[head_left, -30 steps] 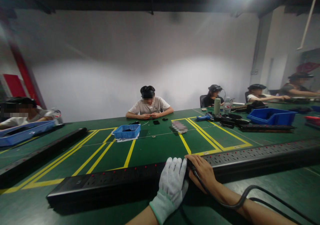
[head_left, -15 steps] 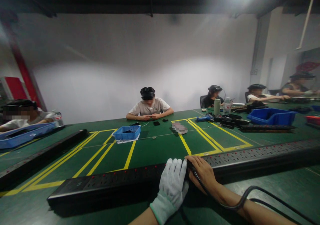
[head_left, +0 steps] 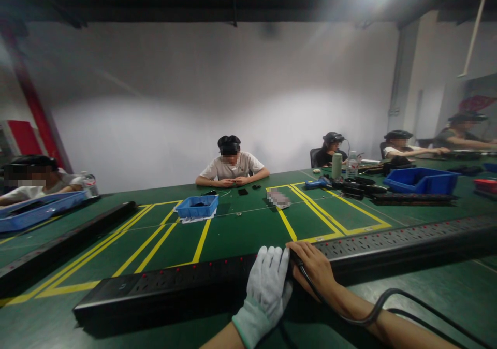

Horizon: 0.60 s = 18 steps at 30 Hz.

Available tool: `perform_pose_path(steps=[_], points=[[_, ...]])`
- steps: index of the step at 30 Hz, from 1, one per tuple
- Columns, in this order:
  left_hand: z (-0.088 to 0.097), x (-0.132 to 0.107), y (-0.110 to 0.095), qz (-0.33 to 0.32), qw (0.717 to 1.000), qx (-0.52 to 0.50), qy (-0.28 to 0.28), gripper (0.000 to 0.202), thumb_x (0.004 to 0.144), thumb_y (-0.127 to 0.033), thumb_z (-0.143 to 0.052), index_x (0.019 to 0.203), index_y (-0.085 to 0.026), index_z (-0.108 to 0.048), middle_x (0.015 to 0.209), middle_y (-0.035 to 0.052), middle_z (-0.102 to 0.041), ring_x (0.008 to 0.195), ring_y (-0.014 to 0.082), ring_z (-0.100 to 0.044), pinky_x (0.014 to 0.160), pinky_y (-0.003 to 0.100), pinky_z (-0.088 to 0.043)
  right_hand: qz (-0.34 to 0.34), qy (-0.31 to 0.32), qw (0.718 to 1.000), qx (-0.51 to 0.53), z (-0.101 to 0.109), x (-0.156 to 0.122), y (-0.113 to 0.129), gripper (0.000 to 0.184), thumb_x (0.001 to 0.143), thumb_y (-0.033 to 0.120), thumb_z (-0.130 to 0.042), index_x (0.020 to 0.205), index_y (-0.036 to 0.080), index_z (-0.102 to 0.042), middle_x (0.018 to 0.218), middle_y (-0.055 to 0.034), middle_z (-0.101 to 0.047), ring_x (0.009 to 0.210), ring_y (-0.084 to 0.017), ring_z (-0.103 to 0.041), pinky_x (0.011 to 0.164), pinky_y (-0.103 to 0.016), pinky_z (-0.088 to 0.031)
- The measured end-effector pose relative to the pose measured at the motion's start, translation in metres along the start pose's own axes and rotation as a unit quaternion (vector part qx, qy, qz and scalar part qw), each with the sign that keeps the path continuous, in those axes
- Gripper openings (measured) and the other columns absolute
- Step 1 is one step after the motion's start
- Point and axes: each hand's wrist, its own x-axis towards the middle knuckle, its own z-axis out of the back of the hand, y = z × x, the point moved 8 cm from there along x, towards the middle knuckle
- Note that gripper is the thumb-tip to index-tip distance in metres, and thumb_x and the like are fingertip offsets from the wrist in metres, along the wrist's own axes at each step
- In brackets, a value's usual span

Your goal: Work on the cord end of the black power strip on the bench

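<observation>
A long black power strip with many sockets and red switches lies across the green table in front of me. My left hand, in a white knit glove, rests flat on top of the strip near its middle, fingers together and stretched forward. My right hand, bare, is curled over the strip right beside it, fingers closed around a black plug with a black cable that runs back over my forearm.
A second black strip lies at the left. A small blue tray stands mid-table, larger blue bins at left and right. Several people sit along the far and side edges. Tools and bottles stand at the right.
</observation>
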Motion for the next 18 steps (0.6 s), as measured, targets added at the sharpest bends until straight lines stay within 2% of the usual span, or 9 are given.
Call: perform_pose_path(steps=[12,18], points=[[-0.0038,-0.0032,0.0003,0.006,1.0,0.0,0.012,0.056,0.087,-0.036,-0.045,0.136,-0.011,-0.037,0.132,0.0128,-0.048,0.124,0.0286,-0.041,0.101,0.044,-0.036,0.005,0.002,1.0,0.006,-0.0007,-0.0007,-0.0006,0.048,0.074,0.012,-0.048,0.12,0.022,-0.051,0.107,-0.0057,-0.061,0.096,-0.02,-0.057,0.085,-0.034,-0.046],[0.0019,-0.0023,0.0001,0.005,1.0,0.004,-0.021,0.054,0.086,-0.036,-0.046,0.134,-0.011,-0.041,0.129,0.0121,-0.052,0.122,0.0279,-0.043,0.102,0.043,-0.035,0.002,-0.007,1.0,0.002,-0.0016,-0.0016,-0.002,0.046,0.075,0.012,-0.049,0.12,0.024,-0.052,0.107,-0.0044,-0.061,0.095,-0.019,-0.057,0.084,-0.033,-0.046]])
